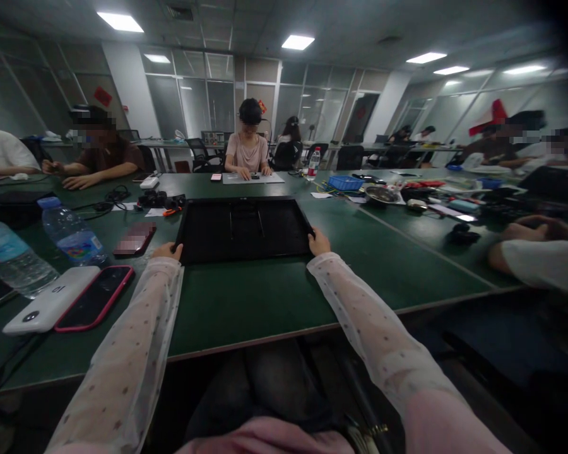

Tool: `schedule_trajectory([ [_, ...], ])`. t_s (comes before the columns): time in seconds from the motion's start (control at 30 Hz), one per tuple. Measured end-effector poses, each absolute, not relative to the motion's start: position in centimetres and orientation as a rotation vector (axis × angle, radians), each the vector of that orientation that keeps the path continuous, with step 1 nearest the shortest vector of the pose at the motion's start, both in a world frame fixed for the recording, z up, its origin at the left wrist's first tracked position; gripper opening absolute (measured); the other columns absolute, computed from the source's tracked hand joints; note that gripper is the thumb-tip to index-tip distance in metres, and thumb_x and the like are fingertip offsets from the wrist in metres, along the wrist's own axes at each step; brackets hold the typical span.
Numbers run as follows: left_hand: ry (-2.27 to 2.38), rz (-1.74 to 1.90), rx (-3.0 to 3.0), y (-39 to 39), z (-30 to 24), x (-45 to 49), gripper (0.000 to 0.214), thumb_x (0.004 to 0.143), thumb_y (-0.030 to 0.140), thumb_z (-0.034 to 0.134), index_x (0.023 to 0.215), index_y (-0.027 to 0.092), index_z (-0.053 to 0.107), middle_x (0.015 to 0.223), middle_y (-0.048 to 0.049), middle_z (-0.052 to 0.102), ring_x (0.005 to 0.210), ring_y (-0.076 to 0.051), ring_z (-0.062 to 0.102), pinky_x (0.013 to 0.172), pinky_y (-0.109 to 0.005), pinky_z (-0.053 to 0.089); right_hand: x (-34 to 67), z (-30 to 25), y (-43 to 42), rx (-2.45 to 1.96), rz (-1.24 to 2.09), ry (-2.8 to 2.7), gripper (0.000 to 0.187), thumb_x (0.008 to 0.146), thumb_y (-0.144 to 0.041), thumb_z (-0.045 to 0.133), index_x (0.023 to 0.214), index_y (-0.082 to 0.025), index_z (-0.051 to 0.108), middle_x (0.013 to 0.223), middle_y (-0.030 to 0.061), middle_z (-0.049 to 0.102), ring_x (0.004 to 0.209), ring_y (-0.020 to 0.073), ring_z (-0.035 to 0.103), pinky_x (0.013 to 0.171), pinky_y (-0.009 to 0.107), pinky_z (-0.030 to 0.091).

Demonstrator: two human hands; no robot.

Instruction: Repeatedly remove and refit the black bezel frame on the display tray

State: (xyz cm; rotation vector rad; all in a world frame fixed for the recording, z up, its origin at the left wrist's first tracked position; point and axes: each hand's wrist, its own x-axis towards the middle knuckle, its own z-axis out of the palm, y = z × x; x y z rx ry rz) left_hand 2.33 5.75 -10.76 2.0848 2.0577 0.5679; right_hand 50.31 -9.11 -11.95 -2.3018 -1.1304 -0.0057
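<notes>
A flat black tray [243, 228] lies on the green table [265, 296] straight ahead of me. My left hand [168, 251] grips its near left corner, fingers curled over the edge. My right hand [318, 242] grips its near right corner the same way. Both arms are stretched forward in sheer white dotted sleeves. Thin dark ridges show inside the tray.
To my left lie a red-cased phone [94, 306], a white power bank [50, 308], another phone [134, 239] and two water bottles [72, 234]. Other people sit around the table; one sits opposite [248, 151]. A blue basket [344, 183] and tools lie at right.
</notes>
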Motion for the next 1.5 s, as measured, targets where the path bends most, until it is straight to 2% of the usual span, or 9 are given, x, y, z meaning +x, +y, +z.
schedule_trajectory([
  [0.17, 2.078, 0.62, 1.964, 5.1, -10.2, 2.6, 0.053, 0.098, 0.044, 0.052, 0.138, 0.012, 0.064, 0.133, -0.0177, 0.069, 0.13, -0.034, 0.06, 0.108, -0.046, 0.045, 50.0, -11.9, -9.5, -2.365, -0.081, -1.097, 0.051, 0.103, -0.028, 0.041, 0.153, -0.02, 0.05, 0.13, 0.0174, 0.068, 0.123, 0.0303, 0.06, 0.105, 0.048, 0.043],
  [0.33, 1.92, 1.213, 2.27, 1.3, -8.4, 7.5, 0.067, 0.102, 0.045, 0.038, 0.159, 0.01, 0.042, 0.159, -0.0222, 0.045, 0.146, -0.037, 0.042, 0.119, -0.056, 0.03, 45.3, -10.1, -8.6, -2.27, -0.477, -0.938, 0.055, 0.103, -0.024, 0.032, 0.155, -0.014, 0.045, 0.151, 0.0219, 0.052, 0.146, 0.0335, 0.036, 0.115, 0.061, 0.026],
  [0.53, 1.737, 0.606, 2.474, 0.4, -9.6, 16.5, 0.067, 0.103, 0.047, 0.032, 0.164, 0.02, 0.037, 0.173, -0.008, 0.023, 0.159, -0.029, 0.018, 0.128, -0.056, 0.012, 36.4, -9.0, -5.5, -2.3, -0.302, -1.447, 0.068, 0.106, -0.042, 0.022, 0.167, -0.013, 0.018, 0.173, 0.0177, 0.015, 0.16, 0.0352, 0.009, 0.123, 0.061, 0.019],
  [0.67, 1.77, 0.367, 2.419, 1.8, -11.1, 17.8, 0.068, 0.102, 0.051, 0.03, 0.164, 0.023, 0.037, 0.173, -0.0051, 0.021, 0.16, -0.026, 0.016, 0.128, -0.056, 0.012, 35.5, -10.2, -4.2, -2.343, -0.085, -1.707, 0.069, 0.106, -0.048, 0.024, 0.165, -0.014, 0.029, 0.173, 0.017, 0.018, 0.16, 0.0329, 0.015, 0.126, 0.055, 0.018],
  [0.9, 1.745, 0.266, 2.38, 0.9, -9.9, 17.3, 0.067, 0.103, 0.049, 0.029, 0.167, 0.031, 0.025, 0.175, -0.0038, 0.01, 0.162, -0.028, 0.005, 0.121, -0.073, 0.0, 36.1, -10.8, -3.7, -2.394, -0.088, -1.687, 0.069, 0.106, -0.051, 0.022, 0.167, -0.019, 0.026, 0.174, 0.0144, 0.016, 0.16, 0.0328, 0.014, 0.126, 0.059, 0.019],
  [1.13, 1.777, 0.171, 2.341, 0.3, -10.7, 17.3, 0.07, 0.103, 0.054, 0.025, 0.169, 0.03, 0.019, 0.175, -0.0021, 0.003, 0.162, -0.028, -0.003, 0.12, -0.075, 0.005, 35.9, -11.2, -3.8, -2.409, -0.07, -1.717, 0.071, 0.105, -0.051, 0.021, 0.168, -0.016, 0.022, 0.174, 0.0153, 0.011, 0.161, 0.0324, 0.012, 0.126, 0.059, 0.017],
  [1.23, 1.781, 0.115, 2.372, 0.7, -9.9, 17.2, 0.07, 0.102, 0.056, 0.032, 0.167, 0.03, 0.028, 0.175, -0.0048, 0.011, 0.161, -0.035, 0.004, 0.118, -0.078, 0.004, 36.2, -10.7, -3.9, -2.404, -0.06, -1.734, 0.07, 0.106, -0.052, 0.024, 0.167, -0.019, 0.025, 0.174, 0.0148, 0.015, 0.16, 0.0335, 0.013, 0.125, 0.062, 0.02],
  [1.37, 1.801, 0.227, 2.433, 3.3, -6.7, 17.2, 0.059, 0.102, 0.052, 0.036, 0.148, 0.023, 0.06, 0.161, -0.0163, 0.044, 0.15, -0.042, 0.033, 0.118, -0.078, 0.008, 37.0, -9.0, -3.1, -2.346, -0.057, -1.741, 0.066, 0.106, -0.053, 0.027, 0.16, -0.017, 0.04, 0.166, 0.019, 0.036, 0.153, 0.0362, 0.032, 0.12, 0.06, 0.031],
  [1.5, 1.836, 0.549, 2.441, 6.3, -6.4, 17.5, 0.062, 0.104, 0.049, 0.03, 0.162, 0.029, 0.04, 0.171, -0.0103, 0.028, 0.157, -0.036, 0.018, 0.12, -0.075, 0.009, 38.1, -9.1, -1.6, -2.281, -0.229, -1.616, 0.067, 0.107, -0.049, 0.026, 0.163, -0.012, 0.031, 0.169, 0.0209, 0.028, 0.156, 0.0374, 0.023, 0.123, 0.059, 0.024],
])
